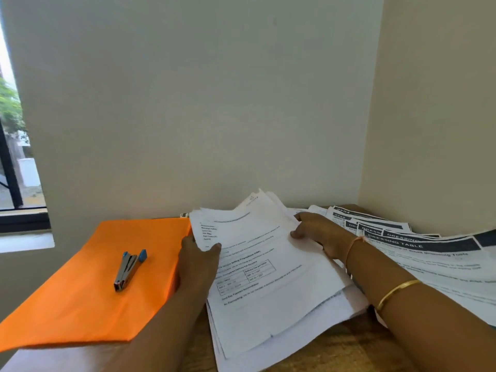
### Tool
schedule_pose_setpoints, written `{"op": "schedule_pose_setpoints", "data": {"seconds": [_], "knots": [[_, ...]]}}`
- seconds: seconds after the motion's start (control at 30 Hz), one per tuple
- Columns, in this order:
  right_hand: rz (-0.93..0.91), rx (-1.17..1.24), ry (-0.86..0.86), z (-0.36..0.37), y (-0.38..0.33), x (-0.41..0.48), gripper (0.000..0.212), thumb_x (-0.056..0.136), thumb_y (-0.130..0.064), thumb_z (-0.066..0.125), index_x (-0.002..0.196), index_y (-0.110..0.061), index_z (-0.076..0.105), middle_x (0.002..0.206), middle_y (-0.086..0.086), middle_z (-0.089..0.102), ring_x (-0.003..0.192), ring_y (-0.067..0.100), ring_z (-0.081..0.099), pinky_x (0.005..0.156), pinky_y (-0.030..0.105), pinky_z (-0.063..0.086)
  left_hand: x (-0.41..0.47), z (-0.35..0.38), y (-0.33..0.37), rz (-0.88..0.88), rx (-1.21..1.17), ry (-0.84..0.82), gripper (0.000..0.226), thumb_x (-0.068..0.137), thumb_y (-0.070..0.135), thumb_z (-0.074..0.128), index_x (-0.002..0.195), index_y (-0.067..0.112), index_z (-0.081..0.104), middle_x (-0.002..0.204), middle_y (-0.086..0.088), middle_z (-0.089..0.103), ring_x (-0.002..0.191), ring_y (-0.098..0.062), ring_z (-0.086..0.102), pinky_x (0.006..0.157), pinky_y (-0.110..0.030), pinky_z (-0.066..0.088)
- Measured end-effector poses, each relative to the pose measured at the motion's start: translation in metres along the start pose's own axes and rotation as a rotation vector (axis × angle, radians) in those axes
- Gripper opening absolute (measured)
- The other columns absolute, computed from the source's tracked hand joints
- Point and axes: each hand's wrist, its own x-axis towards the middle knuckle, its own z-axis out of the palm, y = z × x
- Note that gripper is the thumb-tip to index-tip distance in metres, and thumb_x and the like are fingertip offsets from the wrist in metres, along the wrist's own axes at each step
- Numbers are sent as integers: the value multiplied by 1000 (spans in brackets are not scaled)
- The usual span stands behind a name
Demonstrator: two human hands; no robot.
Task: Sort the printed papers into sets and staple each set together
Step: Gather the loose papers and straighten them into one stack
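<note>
Head view: the stack of printed papers [268, 277] lies on the wooden table [335, 353] between both hands, its long axis running from about 11 to 5 o'clock. The left hand [198, 261] pinches its left edge, thumb on top. The right hand [319, 234] grasps its upper right edge with curled fingers. The stapler [130, 269] rests on the orange folder [80, 304] at 9 o'clock from the left hand, the nearer one. Fanned "DRESSING TABLE" sheets [429, 253] lie at 3 o'clock.

Soft daylight from window [12, 146] at 9 o'clock, blown out; papers [268, 277] print slightly blurred; wide-angle bending at edges.
</note>
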Motion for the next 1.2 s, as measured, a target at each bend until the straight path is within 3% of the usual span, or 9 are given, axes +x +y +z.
{"op": "schedule_pose_setpoints", "data": {"seconds": [0.07, 0.17, 0.37, 0.47, 0.57, 0.7, 0.87, 1.07, 1.2], "knots": [[-20, 180, 15, -6, -1, -3, 16, 90, 3, 53, 101, -9, 58, 110, 20, 60, 97, 35, 58, 88, 47, 50, 4, -2, 0, 27, 41, 36, 60, 85, 11, 67, 135, 7, 35, 130, -12, 52, 110, -29, 56, 80, -37, 49], [-42, 339, 49, -15, -2, -1, 20, 90, 2, 53, 106, -8, 57, 116, 24, 61, 100, 37, 59, 92, 55, 48, 3, 0, 9, -31, -54, -4, 73, 87, 14, 66, 145, 8, 21, 132, -11, 49, 109, -30, 56, 76, -35, 47], [-52, 421, 69, -21, -7, 0, 23, 90, 2, 53, 110, -6, 58, 116, 25, 62, 94, 36, 61, 90, 52, 50, 5, 3, 27, -148, -268, -279, 19, 91, 4, 58, 108, 11, 62, 96, -6, 68, 83, -22, 64, 64, -32, 51], [-83, 425, 88, -21, -7, 0, 19, 90, 3, 53, 105, -5, 60, 116, 25, 62, 93, 34, 59, 92, 50, 48, 6, 4, 38, 21, -181, -299, 22, 91, -2, 54, 97, 18, 62, 89, 4, 65, 81, -15, 63, 65, -28, 51], [-146, 460, 147, -23, -15, 2, 22, 91, 3, 52, 111, -2, 60, 113, 22, 62, 94, 33, 58, 90, 46, 48, 8, 7, 51, 242, -128, -199, 21, 94, 4, 53, 107, 20, 54, 94, 10, 60, 83, -6, 59, 63, -17, 48], [-254, 539, 215, -31, -33, 1, 29, 91, 4, 49, 118, -1, 58, 100, 18, 61, 85, 31, 57, 75, 37, 49, 7, 11, 68, 492, -137, -133, 20, 95, 5, 50, 108, 19, 46, 91, 21, 53, 78, 8, 52, 54, -1, 43], [-379, 610, 212, -35, -44, -7, 33, 91, 4, 48, 122, -4, 58, 110, 17, 64, 96, 35, 60, 82, 40, 51, 6, 12, 71, 596, -173, -65, 24, 92, 5, 56, 110, 17, 48, 93, 20, 57, 79, 8, 59, 60, -6, 49], [-348, 631, 179, -17, -17, -13, 27, 93, -7, 53, 119, -8, 60, 114, 16, 67, 105, 35, 62, 95, 47, 49, 7, 8, 47, 454, -291, -175, 16, 85, 14, 67, 96, 26, 62, 91, 8, 70, 82, -8, 69, 62, -20, 55], [-335, 580, 185, -5, -4, -15, 24, 93, -7, 55, 113, -18, 62, 109, 4, 68, 101, 24, 63, 89, 38, 51, 12, 9, 31, 297, -178, -286, 15, 84, 24, 68, 94, 33, 61, 93, 13, 69, 87, -11, 68, 74, -31, 58]]}}
